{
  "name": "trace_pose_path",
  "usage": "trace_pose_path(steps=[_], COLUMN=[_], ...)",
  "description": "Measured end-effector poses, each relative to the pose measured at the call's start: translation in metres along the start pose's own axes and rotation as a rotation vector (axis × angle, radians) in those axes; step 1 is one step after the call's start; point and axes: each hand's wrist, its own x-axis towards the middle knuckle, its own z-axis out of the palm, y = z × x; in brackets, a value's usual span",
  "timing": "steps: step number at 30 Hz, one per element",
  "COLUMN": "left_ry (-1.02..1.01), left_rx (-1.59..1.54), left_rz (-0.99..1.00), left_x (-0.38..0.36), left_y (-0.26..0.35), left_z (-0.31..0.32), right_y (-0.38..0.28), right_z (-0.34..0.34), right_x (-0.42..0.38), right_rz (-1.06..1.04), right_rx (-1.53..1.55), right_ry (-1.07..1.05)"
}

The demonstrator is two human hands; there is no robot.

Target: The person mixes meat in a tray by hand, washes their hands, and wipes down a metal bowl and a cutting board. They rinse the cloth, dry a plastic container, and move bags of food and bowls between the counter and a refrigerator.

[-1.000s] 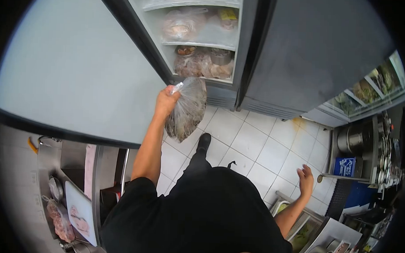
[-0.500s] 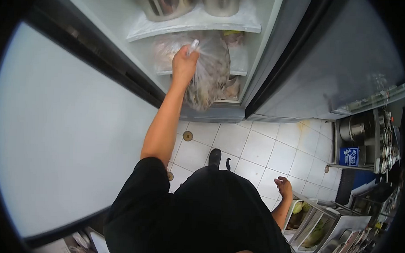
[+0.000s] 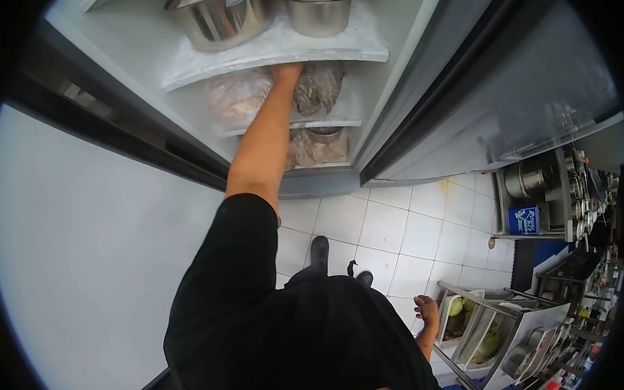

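Observation:
My left hand (image 3: 287, 72) reaches into the open fridge, beneath the white shelf (image 3: 275, 55). Its fingers are hidden behind the shelf's edge, so their grip does not show. Right beside it, a clear plastic bag (image 3: 320, 92) with dark greyish contents sits on the lower shelf (image 3: 338, 123). A second plastic bag (image 3: 238, 96), pale inside, lies to the left of my wrist. Down at my side hangs my right hand (image 3: 426, 310), fingers loosely bent and apart with nothing seen in them. It is near a metal rack (image 3: 484, 297).
Steel pots (image 3: 225, 20) stand on the shelf above. More wrapped food (image 3: 324, 153) and a metal bowl (image 3: 324, 134) are at the bottom. A large white door panel (image 3: 97, 256) spans the left. Baskets with green produce (image 3: 485, 342) fill the rack at right.
My left hand has moved deeper into the fridge with the plastic bag, which now rests on the lower shelf instead of hanging in front. My right hand stays low at my side.

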Motion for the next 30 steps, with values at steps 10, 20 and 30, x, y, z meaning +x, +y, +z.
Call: trace_pose_path(steps=[10, 20, 30], left_ry=[-0.564, -0.291, -1.636], left_rx=[0.291, -0.094, 0.177], left_rz=[-0.059, 0.233, -0.471], left_x=[-0.012, -0.265, -0.641], left_y=[0.023, 0.085, -0.025], left_z=[-0.024, -0.106, -0.115], right_y=[0.004, 0.173, 0.295], right_z=[-0.004, -0.148, -0.335], right_x=[0.003, -0.011, -0.112], right_rz=[-0.025, -0.221, 0.168], right_rx=[-0.036, 0.105, 0.364], right_ry=[-0.030, 0.670, 1.721])
